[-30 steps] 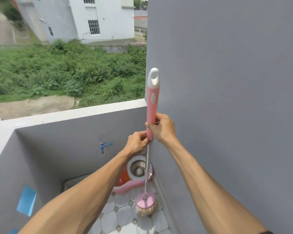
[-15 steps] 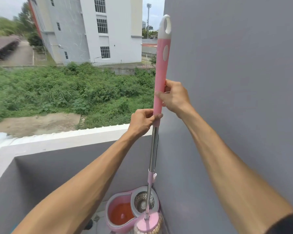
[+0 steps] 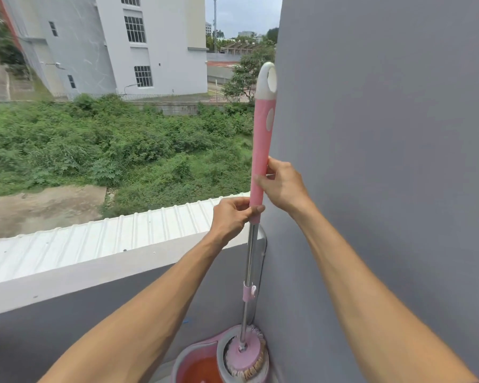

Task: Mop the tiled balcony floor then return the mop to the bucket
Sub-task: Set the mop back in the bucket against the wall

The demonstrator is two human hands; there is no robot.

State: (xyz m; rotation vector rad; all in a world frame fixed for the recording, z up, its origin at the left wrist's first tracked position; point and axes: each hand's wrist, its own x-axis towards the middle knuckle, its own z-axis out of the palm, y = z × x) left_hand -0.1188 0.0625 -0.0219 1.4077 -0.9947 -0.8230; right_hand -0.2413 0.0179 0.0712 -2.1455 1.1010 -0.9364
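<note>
- The bucket (image 3: 197, 363) sits in the balcony's far right corner, where the low front wall (image 3: 94, 275) meets the tall grey side wall (image 3: 385, 161); its right rim is just beside the side wall, with almost no room on that side.
- Open floor lies only to the left of the bucket, and little of it shows at the bottom edge of the view.
- One mop (image 3: 248, 272) stands nearly upright, close along the side wall; its white top end overlaps the wall's outer edge.
- The mop's round pink head (image 3: 245, 352) with pale strands rests in the bucket's right-hand spinner basket.
- One bucket, two compartments: the left one holds reddish-orange water, the right one holds the mop head.
- Two hands, both on the pink grip.
- The left hand (image 3: 231, 218) is closed around the bottom of the grip, where the metal pole begins.
- The right hand (image 3: 284, 186) is wrapped around the grip just above it, fingers curled round the front.
- Both forearms reach forward from the lower corners of the view.
- Beyond the front wall lie a white ribbed roof (image 3: 94, 239), green scrub and one large white building (image 3: 116, 45).
</note>
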